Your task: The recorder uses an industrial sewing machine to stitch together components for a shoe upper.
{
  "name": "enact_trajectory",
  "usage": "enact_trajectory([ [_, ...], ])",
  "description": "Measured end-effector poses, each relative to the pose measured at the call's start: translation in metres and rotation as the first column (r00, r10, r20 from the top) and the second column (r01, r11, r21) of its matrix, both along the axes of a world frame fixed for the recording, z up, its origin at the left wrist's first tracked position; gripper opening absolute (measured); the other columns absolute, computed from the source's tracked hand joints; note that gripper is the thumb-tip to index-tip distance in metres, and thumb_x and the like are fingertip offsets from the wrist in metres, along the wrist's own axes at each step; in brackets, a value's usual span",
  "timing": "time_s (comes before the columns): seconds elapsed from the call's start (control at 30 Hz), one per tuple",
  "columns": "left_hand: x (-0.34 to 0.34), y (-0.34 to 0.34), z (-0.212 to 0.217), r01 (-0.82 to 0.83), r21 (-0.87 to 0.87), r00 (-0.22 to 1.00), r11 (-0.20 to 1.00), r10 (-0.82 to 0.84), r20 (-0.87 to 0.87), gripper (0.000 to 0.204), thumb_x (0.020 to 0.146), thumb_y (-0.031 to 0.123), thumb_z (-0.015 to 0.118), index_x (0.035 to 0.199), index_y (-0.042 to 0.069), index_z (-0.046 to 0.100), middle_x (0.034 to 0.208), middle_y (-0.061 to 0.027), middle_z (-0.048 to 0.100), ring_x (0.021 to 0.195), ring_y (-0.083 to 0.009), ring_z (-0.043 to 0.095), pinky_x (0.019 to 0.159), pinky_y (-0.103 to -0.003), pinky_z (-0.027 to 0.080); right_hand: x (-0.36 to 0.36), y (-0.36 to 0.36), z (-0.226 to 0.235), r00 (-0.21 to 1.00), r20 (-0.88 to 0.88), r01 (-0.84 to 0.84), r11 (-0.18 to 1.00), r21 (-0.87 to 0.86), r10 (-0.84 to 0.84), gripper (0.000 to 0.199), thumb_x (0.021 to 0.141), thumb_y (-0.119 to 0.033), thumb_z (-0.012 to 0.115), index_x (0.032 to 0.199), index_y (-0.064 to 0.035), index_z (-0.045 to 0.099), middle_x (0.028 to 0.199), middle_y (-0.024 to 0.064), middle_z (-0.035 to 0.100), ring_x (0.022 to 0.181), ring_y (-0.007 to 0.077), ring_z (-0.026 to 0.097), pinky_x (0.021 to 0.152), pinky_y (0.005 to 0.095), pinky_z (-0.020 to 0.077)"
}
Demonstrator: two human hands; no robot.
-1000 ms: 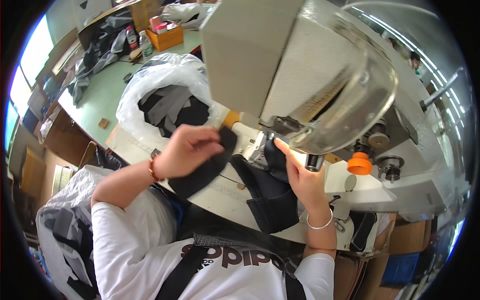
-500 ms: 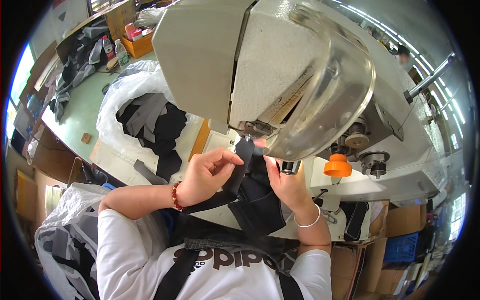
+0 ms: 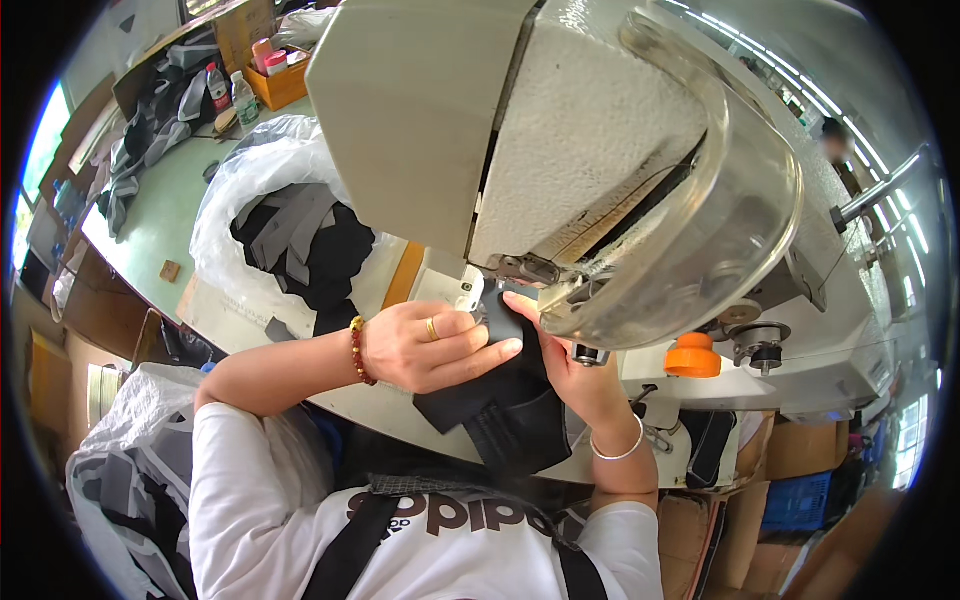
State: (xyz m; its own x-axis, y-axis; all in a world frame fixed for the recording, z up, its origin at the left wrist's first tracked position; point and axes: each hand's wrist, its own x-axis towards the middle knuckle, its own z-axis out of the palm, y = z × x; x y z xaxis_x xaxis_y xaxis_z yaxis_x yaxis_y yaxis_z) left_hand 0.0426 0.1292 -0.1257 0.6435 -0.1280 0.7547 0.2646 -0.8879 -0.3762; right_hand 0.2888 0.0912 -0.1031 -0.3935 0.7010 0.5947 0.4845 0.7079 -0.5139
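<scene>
Orange wooden box [image 3: 285,90] on green table [image 3: 160,205], pink containers [image 3: 276,63] inside. Just left of box: clear bottle [image 3: 244,102], then red-capped bottle [image 3: 218,92]. Further left: grey-black cloth heap [image 3: 150,120]. Behind box: cardboard [image 3: 243,30], white plastic [image 3: 303,27]. Nearer than box: small wooden block [image 3: 170,271]. Far right of box: blurred person [image 3: 836,145]; lower, blue crate [image 3: 795,502], carton [image 3: 808,447].

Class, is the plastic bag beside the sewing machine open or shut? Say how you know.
Open: the plastic bag gapes at its mouth, showing grey and black fabric pieces inside.
</scene>
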Motion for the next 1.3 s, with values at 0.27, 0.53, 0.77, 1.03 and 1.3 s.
enact_trajectory([
  [0.27,0.02,0.011,0.009,-0.079,0.044,0.997,0.996,0.078,0.029,0.02,0.077,0.009,0.073,0.097,0.004,0.074,0.094,-0.0051,0.066,0.09,-0.019,0.069,0.069,-0.028,0.061,0.01,-0.005,-0.023,0.975,0.179,0.146,0.986,-0.075,-0.131,0.036,0.097,0.01,0.056,0.127,-0.0021,0.074,0.121,0.0126,0.076,0.105,0.0258,0.073,0.094,0.0345,0.0555],
  [0.53,0.02,-0.008,0.01,-0.134,-0.094,0.989,0.986,0.139,0.042,0.014,0.079,0.004,0.075,0.092,-0.001,0.072,0.095,-0.0113,0.069,0.094,-0.0242,0.074,0.073,-0.03,0.065,0.022,-0.009,-0.059,0.939,0.314,0.148,0.989,-0.005,-0.139,0.03,0.102,0.002,0.059,0.131,0.0004,0.066,0.131,0.0117,0.071,0.107,0.0265,0.071,0.096,0.0336,0.054],
  [0.77,0.015,-0.003,-0.002,-0.049,-0.092,0.983,0.995,0.065,0.171,0.009,0.079,0.003,0.078,0.086,0.0,0.074,0.096,-0.0124,0.073,0.093,-0.0256,0.077,0.078,-0.032,0.067,0.027,-0.008,-0.078,0.969,0.238,-0.003,0.967,-0.255,0.066,0.054,0.109,0.006,0.044,0.162,-0.0001,0.033,0.166,0.0137,0.039,0.15,0.0217,0.04,0.123,0.0333,0.0312],
  [1.03,0.022,-0.007,-0.004,-0.041,-0.101,0.958,0.994,0.068,0.277,0.009,0.081,0.004,0.079,0.087,0.0,0.074,0.097,-0.0131,0.074,0.093,-0.0255,0.077,0.075,-0.031,0.067,0.029,-0.022,-0.067,0.97,-0.243,-0.199,0.612,-0.765,0.011,0.055,0.115,-0.017,0.037,0.167,-0.0034,0.024,0.171,0.007,0.028,0.158,0.0141,0.023,0.128,0.0347,0.0205],
  [1.3,0.018,-0.001,0.003,-0.091,-0.032,0.975,0.995,0.095,0.201,0.01,0.082,0.004,0.078,0.091,0.0,0.075,0.098,-0.0132,0.074,0.094,-0.0245,0.077,0.065,-0.027,0.062,0.006,-0.01,-0.042,0.982,0.071,0.172,0.983,0.068,-0.177,0.037,0.085,-0.004,0.073,0.122,-0.0033,0.074,0.098,0.0202,0.067,0.083,0.0395,0.064,0.075,0.0485,0.0502],
])
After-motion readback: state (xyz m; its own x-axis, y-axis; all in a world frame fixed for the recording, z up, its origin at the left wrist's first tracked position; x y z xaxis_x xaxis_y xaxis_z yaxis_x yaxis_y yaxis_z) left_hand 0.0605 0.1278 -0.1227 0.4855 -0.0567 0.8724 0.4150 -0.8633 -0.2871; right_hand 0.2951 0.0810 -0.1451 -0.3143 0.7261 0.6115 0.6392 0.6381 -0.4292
